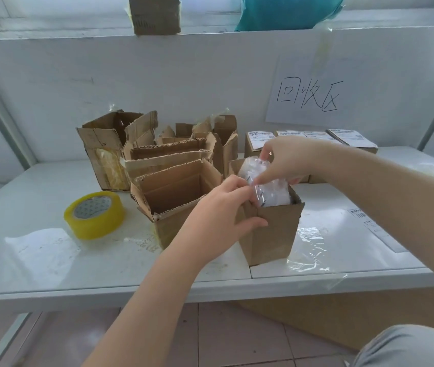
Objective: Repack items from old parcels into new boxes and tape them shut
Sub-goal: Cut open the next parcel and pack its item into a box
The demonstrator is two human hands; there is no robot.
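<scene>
Left hand (221, 215) grips the box (274, 234) rim; right hand (287, 160) pinches the bubble-wrapped item (271, 192) standing half inside it, near the table's (51, 260) front edge. Brace the box firmly and guide the item straight, so the wrap doesn't snag a flap

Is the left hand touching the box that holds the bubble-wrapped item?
Touching. In the head view the left hand grips the box: thumb across its front, fingers curled over its rim.
</scene>
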